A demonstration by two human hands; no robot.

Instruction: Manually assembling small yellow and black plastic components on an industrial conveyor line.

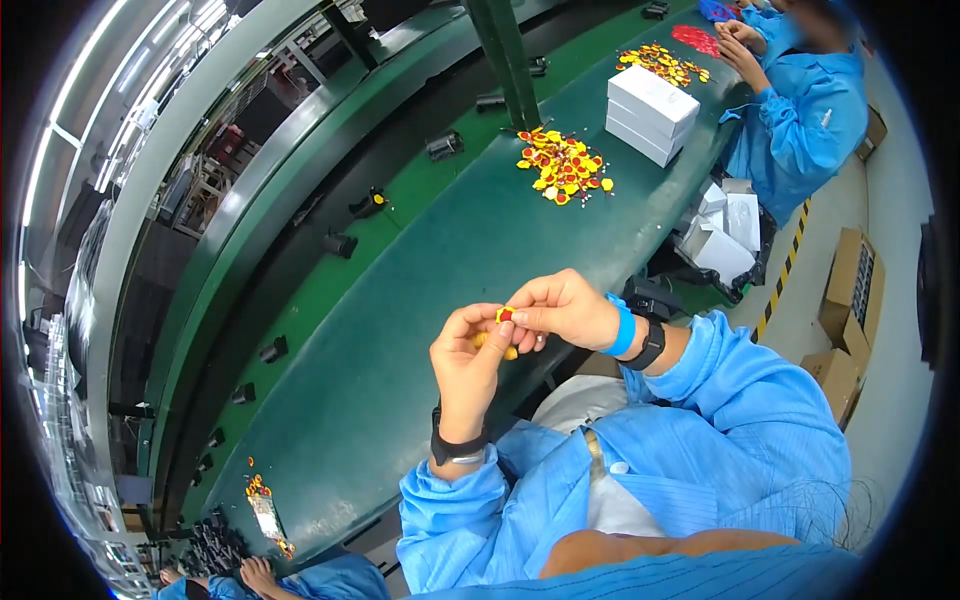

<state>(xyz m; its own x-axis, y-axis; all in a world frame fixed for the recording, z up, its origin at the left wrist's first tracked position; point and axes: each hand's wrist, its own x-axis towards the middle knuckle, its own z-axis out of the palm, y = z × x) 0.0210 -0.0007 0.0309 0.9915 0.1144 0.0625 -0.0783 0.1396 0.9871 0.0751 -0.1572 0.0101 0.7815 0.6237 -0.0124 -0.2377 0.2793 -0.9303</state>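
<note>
Above the near edge of the green bench [400,300], my left hand [468,358] and my right hand [570,312] meet at their fingertips. Both thumbs and forefingers close on a small yellow piece with a red centre [506,315]. More yellow parts [497,345] show beneath it, within the curled fingers of my left hand; their exact shape is partly hidden. Farther off on the bench, beyond my hands, lies a loose pile of similar yellow-and-red pieces [562,168], some with thin dark ends.
Stacked white boxes [650,112] stand right of the pile, with another pile [662,64] behind. A co-worker in blue [810,110] sits at the far right, near a bin of white cartons [722,235]. Another person's hand [258,575] shows at the lower left. A green post [503,65] rises behind.
</note>
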